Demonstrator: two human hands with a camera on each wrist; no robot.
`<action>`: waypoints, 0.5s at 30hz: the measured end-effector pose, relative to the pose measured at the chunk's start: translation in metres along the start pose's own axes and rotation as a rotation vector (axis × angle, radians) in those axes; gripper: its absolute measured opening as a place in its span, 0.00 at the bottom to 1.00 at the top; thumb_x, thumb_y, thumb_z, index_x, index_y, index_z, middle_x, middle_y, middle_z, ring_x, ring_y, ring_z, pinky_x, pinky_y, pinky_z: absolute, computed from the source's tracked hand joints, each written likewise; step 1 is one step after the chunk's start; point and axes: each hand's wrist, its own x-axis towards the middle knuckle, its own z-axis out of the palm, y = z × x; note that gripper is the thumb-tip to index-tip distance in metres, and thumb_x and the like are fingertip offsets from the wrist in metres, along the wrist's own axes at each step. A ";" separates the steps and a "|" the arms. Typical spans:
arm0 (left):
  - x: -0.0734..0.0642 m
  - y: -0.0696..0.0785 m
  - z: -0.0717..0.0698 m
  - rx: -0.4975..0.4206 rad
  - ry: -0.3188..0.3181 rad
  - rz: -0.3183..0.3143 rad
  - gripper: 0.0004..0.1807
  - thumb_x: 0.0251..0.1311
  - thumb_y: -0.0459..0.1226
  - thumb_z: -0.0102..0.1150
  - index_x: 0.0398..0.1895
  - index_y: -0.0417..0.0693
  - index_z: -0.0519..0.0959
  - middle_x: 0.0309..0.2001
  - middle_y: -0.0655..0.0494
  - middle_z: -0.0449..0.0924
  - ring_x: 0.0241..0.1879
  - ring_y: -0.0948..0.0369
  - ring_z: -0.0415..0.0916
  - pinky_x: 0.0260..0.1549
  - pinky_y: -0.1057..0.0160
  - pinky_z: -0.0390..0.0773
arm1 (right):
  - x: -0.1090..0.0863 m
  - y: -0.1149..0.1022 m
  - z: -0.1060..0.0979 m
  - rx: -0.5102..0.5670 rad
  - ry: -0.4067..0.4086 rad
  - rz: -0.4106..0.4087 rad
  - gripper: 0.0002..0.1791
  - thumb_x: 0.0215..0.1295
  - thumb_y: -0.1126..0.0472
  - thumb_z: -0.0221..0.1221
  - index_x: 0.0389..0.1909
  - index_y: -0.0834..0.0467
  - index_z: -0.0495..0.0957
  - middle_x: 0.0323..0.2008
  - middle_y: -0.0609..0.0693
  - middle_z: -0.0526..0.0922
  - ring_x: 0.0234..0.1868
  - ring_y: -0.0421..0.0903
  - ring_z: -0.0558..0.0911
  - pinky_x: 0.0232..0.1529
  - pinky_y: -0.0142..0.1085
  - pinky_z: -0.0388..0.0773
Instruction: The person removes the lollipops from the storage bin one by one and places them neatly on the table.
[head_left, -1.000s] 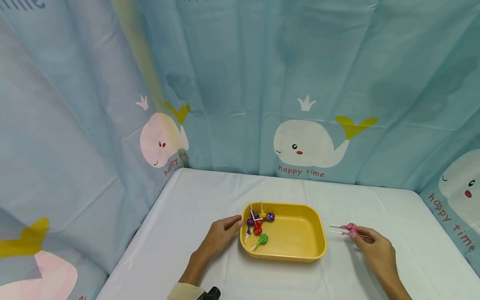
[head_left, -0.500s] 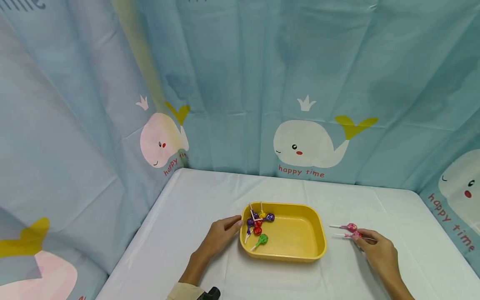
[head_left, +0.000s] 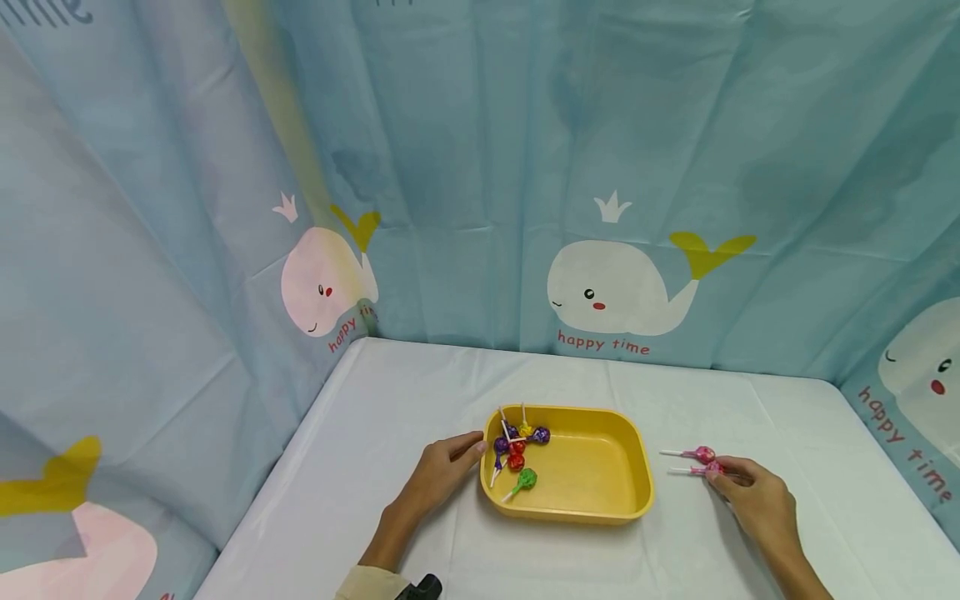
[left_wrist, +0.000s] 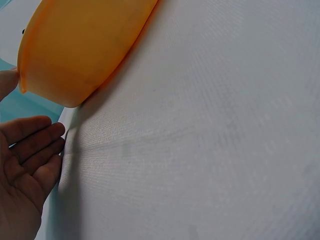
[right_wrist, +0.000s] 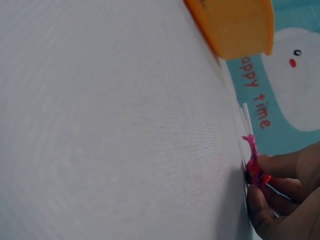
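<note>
A yellow tray [head_left: 592,475] sits mid-table with several wrapped lollipops at its left end, among them a green lollipop [head_left: 527,479] and a red lollipop [head_left: 516,462]. Beside the tray's left wall is my left hand [head_left: 438,472]; in the left wrist view its thumb touches the rim while the other fingers lie loosely extended below. Right of the tray, my right hand [head_left: 757,500] pinches a pink lollipop [right_wrist: 254,170] by its wrapped head between thumb and fingertips, stick pointing left. Just behind it, another pink lollipop [head_left: 703,454] lies on the table.
A white cloth covers the table [head_left: 420,383]. Blue curtains [head_left: 480,208] printed with whales rise behind and at both sides. A dark object [head_left: 423,586] shows by the left sleeve.
My right hand has shifted slightly right with the nearer pink lollipop, widening its gap from the other one. The left hand and the tray stay put.
</note>
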 end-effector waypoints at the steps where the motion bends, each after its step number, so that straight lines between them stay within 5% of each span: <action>1: 0.000 0.000 0.000 0.000 0.000 -0.001 0.35 0.75 0.64 0.52 0.72 0.52 0.79 0.69 0.52 0.80 0.74 0.46 0.72 0.74 0.39 0.70 | 0.000 0.000 0.000 0.003 -0.004 0.003 0.23 0.70 0.56 0.70 0.59 0.66 0.83 0.42 0.60 0.91 0.42 0.54 0.84 0.32 0.35 0.71; 15: 0.000 0.002 -0.001 0.000 -0.004 -0.009 0.34 0.76 0.63 0.53 0.72 0.51 0.79 0.69 0.52 0.80 0.74 0.46 0.72 0.74 0.39 0.70 | -0.001 -0.002 -0.002 0.028 -0.019 0.033 0.25 0.71 0.54 0.69 0.61 0.66 0.82 0.45 0.62 0.91 0.40 0.45 0.85 0.29 0.32 0.74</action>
